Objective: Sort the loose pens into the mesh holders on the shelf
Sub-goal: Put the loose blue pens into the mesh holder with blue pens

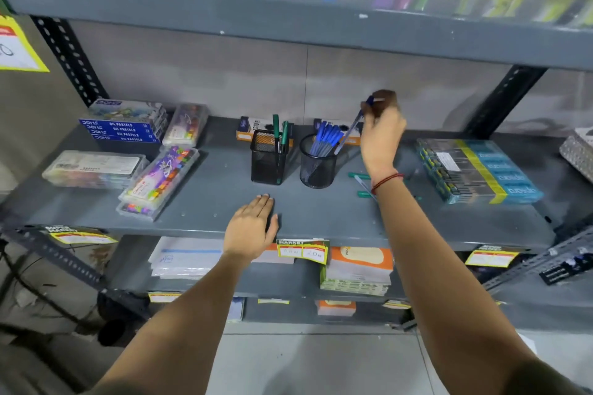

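Lowering a blue pen point(351, 128) pinched in the right hand point(382, 135) toward the round holder point(317, 167); left hand point(250, 228) rests open, empty. Next, probably drop it in tip-first.

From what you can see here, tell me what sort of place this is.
Most likely a stationery aisle in a shop: yellow price tags clipped to the grey metal shelf, stacked blue oil pastel boxes, and a round black mesh holder of blue pens.

Bright even indoor light, soft shadows, top shelf point(288, 13) blurred, edges bowed
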Motion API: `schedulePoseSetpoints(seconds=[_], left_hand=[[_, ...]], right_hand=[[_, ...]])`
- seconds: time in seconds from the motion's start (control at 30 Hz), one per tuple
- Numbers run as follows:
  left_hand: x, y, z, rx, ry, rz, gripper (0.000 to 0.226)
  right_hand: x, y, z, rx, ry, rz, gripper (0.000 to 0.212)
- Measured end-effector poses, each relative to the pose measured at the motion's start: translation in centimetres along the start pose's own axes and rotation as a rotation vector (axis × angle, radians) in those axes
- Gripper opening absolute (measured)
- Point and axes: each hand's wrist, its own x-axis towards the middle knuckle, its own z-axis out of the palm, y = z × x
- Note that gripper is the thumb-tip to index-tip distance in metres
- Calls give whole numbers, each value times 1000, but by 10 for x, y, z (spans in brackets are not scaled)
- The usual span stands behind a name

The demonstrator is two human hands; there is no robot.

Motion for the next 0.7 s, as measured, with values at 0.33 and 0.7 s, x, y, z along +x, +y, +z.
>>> schedulePoseSetpoints(seconds=[0.33, 0.7], left_hand=[[2, 1, 3, -2, 60, 2, 49], [1, 0, 5, 1, 22, -8, 53]], right_hand=[[-38, 40, 38, -128, -248, 182, 10], [-91, 102, -22, -718, -312, 249, 25]])
